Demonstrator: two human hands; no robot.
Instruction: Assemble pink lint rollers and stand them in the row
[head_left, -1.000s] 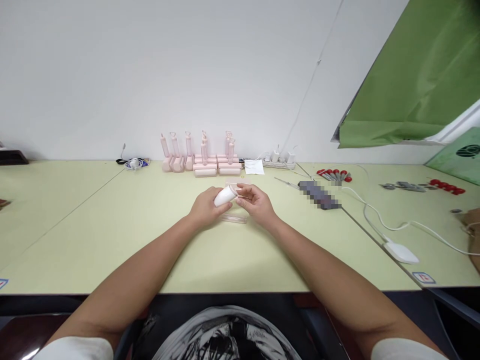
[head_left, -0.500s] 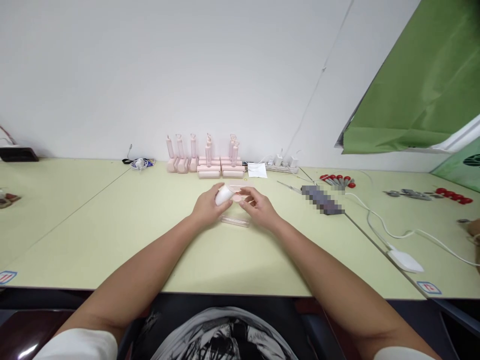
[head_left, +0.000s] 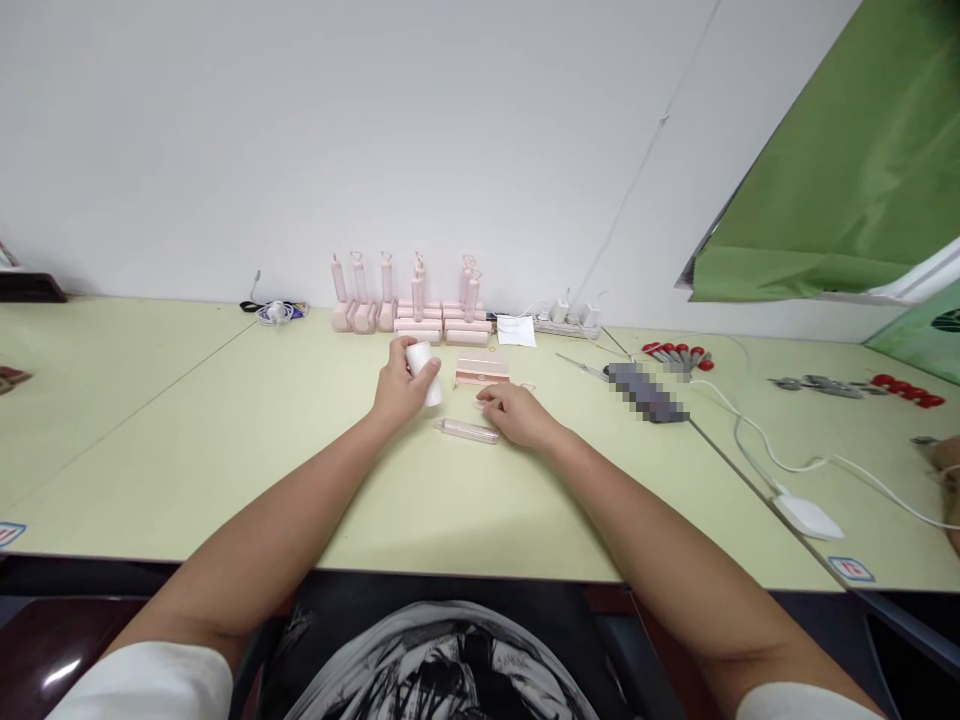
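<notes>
A person sits at the near edge of a pale green tabletop (head_left: pixel 247 480), both bare forearms reaching over it toward the middle. The left hand (head_left: pixel 405 388) is curled around a plain white roll (head_left: pixel 429 380), thumb along the side facing the right hand; the roll stands nearly upright with a slight tilt, roughly midway between the near and far edges. The right hand (head_left: pixel 519 413) is low over the tabletop, fingers bunched and almost together. A small pale pink piece (head_left: pixel 479 404) shows at its fingertips; whether it is pinched or only touched cannot be told.

Between the hands, a little nearer the near edge, a clear tube (head_left: pixel 469 431) lies on its side, its right end just beside the right hand. Just beyond the right hand, toward the far edge, lies a pink case (head_left: pixel 481 372).

Along the far edge, left of its middle, stands a group of pink rollers (head_left: pixel 442 325), several with upright translucent handles. To their right are a sheet of white paper (head_left: pixel 516 331) and a power strip (head_left: pixel 566 328) with white plugs. A dark, pixelated object (head_left: pixel 646 392) lies farther right. Toward the right edge are red-ended metal tools (head_left: pixel 679 355) and a white cable (head_left: pixel 780 455).
</notes>
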